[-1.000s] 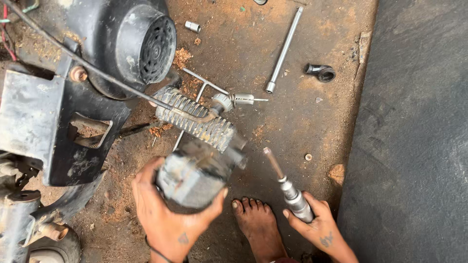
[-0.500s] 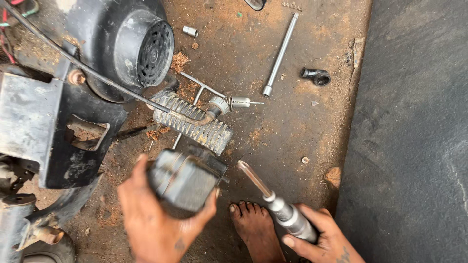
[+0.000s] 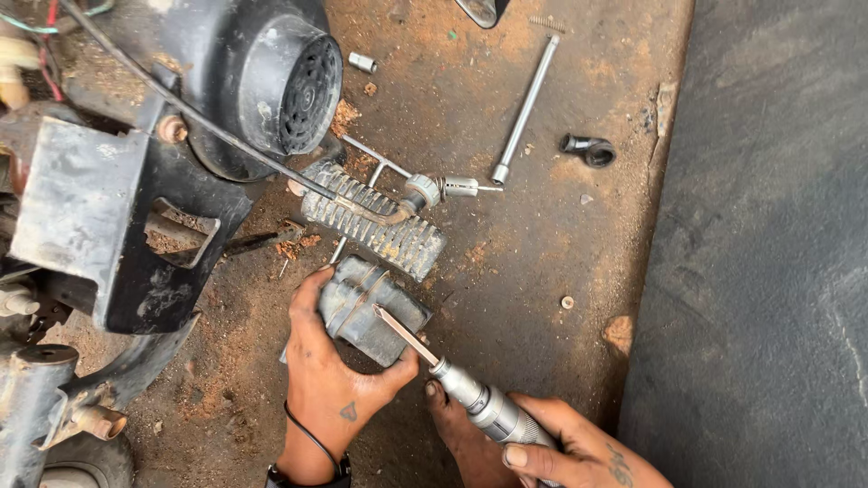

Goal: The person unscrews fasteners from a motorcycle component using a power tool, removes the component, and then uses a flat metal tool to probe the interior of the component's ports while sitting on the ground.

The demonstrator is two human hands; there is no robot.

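Note:
My left hand (image 3: 327, 389) grips a dirty grey finned metal engine part (image 3: 371, 307) and holds it just above the rusty ground. My right hand (image 3: 579, 452) holds a silver screwdriver-like tool (image 3: 461, 384) by its metal handle. The tool's thin tip rests on the top face of the grey part. A bare foot (image 3: 457, 434) shows between the two hands at the bottom edge.
A ribbed footrest (image 3: 375, 221) lies just beyond the held part. A black engine cover with a vented fan housing (image 3: 271, 81) and a black frame (image 3: 108, 226) fill the left. A long extension bar (image 3: 524, 108), small sockets (image 3: 362, 61) and a black fitting (image 3: 588, 149) lie further out. Dark pavement (image 3: 778, 244) lies right.
The right hand has swung the tool leftward until its tip meets the grey part. The left hand has turned the part and kept its hold.

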